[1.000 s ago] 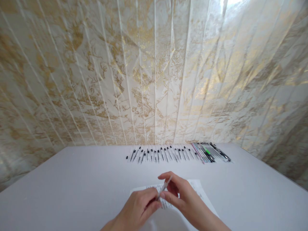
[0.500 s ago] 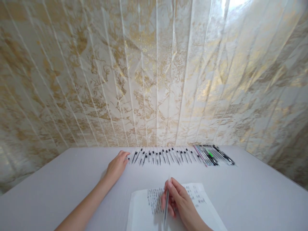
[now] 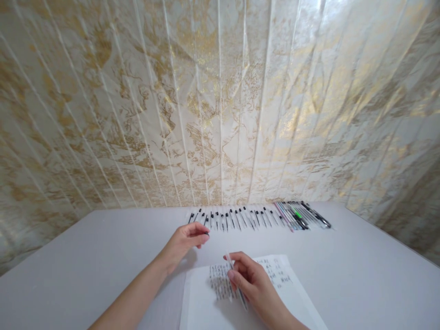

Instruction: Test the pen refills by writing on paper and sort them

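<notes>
My left hand (image 3: 187,239) is raised over the table, left of the paper, with thumb and fingers pinched on a small black pen cap (image 3: 206,233). Only a bit of the cap shows past the fingertips. Over the paper (image 3: 202,311), my right hand (image 3: 252,279) is closed around a slim clear pen (image 3: 243,300), its upper end tilted up to the left and its lower end showing beneath the hand. Handwriting covers part of the white sheet, and my right hand hides some of it.
A row of slim pen parts with black ends (image 3: 232,220) lies along the back of the pale table (image 3: 68,275). At its right end is a group of pens (image 3: 311,216), one with a bright green part. Behind stands a shiny gold-patterned curtain (image 3: 206,114).
My left hand has come away from the left end of the row, toward me and to the right, with the black cap. In my right hand the pen has changed its tilt.
</notes>
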### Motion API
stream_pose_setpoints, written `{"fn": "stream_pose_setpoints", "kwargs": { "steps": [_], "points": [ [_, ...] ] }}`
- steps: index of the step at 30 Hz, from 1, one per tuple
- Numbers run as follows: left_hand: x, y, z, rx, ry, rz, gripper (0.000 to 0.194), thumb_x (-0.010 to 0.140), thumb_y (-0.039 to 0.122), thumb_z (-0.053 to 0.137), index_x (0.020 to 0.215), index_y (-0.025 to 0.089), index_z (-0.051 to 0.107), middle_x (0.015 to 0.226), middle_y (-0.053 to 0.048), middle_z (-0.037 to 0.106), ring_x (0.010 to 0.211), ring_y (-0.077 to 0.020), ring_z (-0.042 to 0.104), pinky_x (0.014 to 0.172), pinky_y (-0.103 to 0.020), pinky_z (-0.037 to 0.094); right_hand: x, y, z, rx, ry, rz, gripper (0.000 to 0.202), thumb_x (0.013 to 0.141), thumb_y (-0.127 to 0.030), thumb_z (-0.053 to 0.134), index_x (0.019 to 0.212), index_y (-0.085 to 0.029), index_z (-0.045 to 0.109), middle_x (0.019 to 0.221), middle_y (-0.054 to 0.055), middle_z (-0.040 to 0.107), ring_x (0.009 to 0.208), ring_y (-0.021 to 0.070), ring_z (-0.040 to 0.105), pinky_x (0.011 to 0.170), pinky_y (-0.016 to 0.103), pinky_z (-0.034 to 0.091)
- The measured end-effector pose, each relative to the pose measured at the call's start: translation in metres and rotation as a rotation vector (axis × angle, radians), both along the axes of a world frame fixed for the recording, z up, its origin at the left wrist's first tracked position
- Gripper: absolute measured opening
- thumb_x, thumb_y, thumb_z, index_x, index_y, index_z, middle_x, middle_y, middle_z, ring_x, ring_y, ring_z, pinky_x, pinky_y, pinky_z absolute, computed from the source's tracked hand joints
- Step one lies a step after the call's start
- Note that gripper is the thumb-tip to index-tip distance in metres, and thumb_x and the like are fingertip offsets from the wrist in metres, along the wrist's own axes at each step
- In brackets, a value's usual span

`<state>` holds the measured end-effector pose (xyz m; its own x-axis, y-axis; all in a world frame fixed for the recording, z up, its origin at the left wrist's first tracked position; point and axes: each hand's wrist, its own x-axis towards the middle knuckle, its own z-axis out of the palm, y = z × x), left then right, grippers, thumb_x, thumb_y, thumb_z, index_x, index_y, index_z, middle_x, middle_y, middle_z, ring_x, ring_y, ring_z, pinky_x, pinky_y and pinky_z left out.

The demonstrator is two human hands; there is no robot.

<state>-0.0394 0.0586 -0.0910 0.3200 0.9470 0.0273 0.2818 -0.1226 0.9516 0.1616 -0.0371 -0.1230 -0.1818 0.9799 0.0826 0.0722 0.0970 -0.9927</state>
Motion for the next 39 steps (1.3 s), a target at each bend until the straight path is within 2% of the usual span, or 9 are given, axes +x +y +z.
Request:
{"fn": "stream_pose_setpoints", "kwargs": {
  "steps": [1, 3, 8, 18, 24, 27, 33, 36, 39],
  "points": [
    [0.01, -0.01, 0.005, -0.104, -0.122, -0.064, 0.024, 0.066, 0.032, 0.071, 0.084, 0.017, 0.067, 0.075, 0.0, 0.065, 0.065, -0.0128, 0.056, 0.069, -0.026, 0.045, 0.0, -0.001, 0.0, 0.021, -0.023, -0.016, 0.035, 0.082, -0.052, 0.058, 0.097, -0.02, 0.055, 0.056, -0.006, 0.047, 0.05, 0.01, 0.037, 0.051, 0.023, 0.028],
    [0.025, -0.025, 0.012, -0.226, -0.264, -0.106, 0.023, 0.061, 0.028, 0.075, 0.078, 0.016, 0.068, 0.073, 0.0, 0.065, 0.065, -0.0122, 0.056, 0.069, -0.026, 0.045, 0.0, -0.002, -0.002, 0.038, -0.051, -0.034, 0.032, 0.082, -0.05, 0.058, 0.093, -0.02, 0.054, 0.057, -0.006, 0.047, 0.053, 0.0109, 0.04, 0.054, 0.023, 0.028],
    [0.035, -0.034, 0.011, -0.336, -0.401, -0.097, 0.024, 0.062, 0.028, 0.078, 0.082, 0.016, 0.07, 0.076, -0.001, 0.066, 0.073, -0.0131, 0.06, 0.072, -0.026, 0.045, 0.001, -0.002, -0.006, 0.042, -0.07, -0.037, 0.027, 0.084, -0.046, 0.057, 0.091, -0.02, 0.052, 0.058, -0.006, 0.05, 0.053, 0.0107, 0.039, 0.054, 0.023, 0.027],
    [0.032, -0.032, 0.014, -0.286, -0.275, -0.102, 0.025, 0.063, 0.034, 0.078, 0.077, 0.015, 0.069, 0.07, -0.001, 0.066, 0.069, -0.0138, 0.059, 0.071, -0.026, 0.045, 0.002, -0.002, -0.009, 0.047, -0.122, -0.054, 0.021, 0.085, -0.041, 0.057, 0.091, -0.021, 0.053, 0.059, -0.006, 0.051, 0.053, 0.011, 0.04, 0.053, 0.023, 0.028],
    [0.03, -0.033, 0.016, -0.25, -0.245, -0.121, 0.022, 0.064, 0.033, 0.076, 0.07, 0.014, 0.067, 0.061, 0.002, 0.063, 0.061, -0.0114, 0.053, 0.067, -0.025, 0.042, 0.001, -0.005, -0.004, 0.064, -0.173, -0.049, 0.027, 0.088, -0.047, 0.051, 0.09, -0.02, 0.056, 0.059, -0.004, 0.053, 0.054, 0.0122, 0.042, 0.055, 0.024, 0.03],
    [0.029, -0.032, 0.015, -0.253, -0.233, -0.118, 0.021, 0.063, 0.031, 0.076, 0.073, 0.014, 0.07, 0.064, 0.001, 0.065, 0.064, -0.0124, 0.054, 0.07, -0.026, 0.042, 0.001, -0.005, 0.001, 0.045, -0.099, 0.014, 0.033, 0.09, -0.05, 0.046, 0.087, -0.019, 0.058, 0.058, -0.004, 0.051, 0.056, 0.0121, 0.042, 0.059, 0.024, 0.032],
    [0.026, -0.03, 0.014, -0.247, -0.229, -0.197, 0.018, 0.067, 0.025, 0.072, 0.082, 0.015, 0.074, 0.082, -0.004, 0.071, 0.068, -0.0127, 0.053, 0.073, -0.027, 0.042, -0.001, -0.004, -0.001, -0.14, 0.175, 0.202, 0.044, 0.088, -0.057, 0.045, 0.095, -0.016, 0.059, 0.058, -0.003, 0.051, 0.046, 0.0083, 0.03, 0.046, 0.021, 0.023],
    [0.028, -0.032, 0.014, -0.249, -0.241, -0.206, 0.015, 0.07, 0.021, 0.069, 0.083, 0.015, 0.074, 0.085, -0.004, 0.071, 0.07, -0.0128, 0.054, 0.075, -0.027, 0.042, -0.003, -0.001, -0.003, -0.173, 0.212, 0.175, 0.044, 0.082, -0.06, 0.054, 0.091, -0.017, 0.055, 0.056, -0.004, 0.051, 0.046, 0.0078, 0.033, 0.044, 0.019, 0.026],
    [0.032, -0.036, 0.013, -0.285, -0.321, -0.216, 0.021, 0.073, 0.026, 0.07, 0.092, 0.016, 0.07, 0.09, -0.006, 0.071, 0.079, -0.0153, 0.058, 0.076, -0.029, 0.042, -0.003, 0.002, -0.008, -0.173, 0.194, 0.084, 0.044, 0.074, -0.06, 0.064, 0.077, -0.02, 0.046, 0.051, -0.007, 0.052, 0.039, 0.0056, 0.03, 0.039, 0.018, 0.021]
  ]
}}
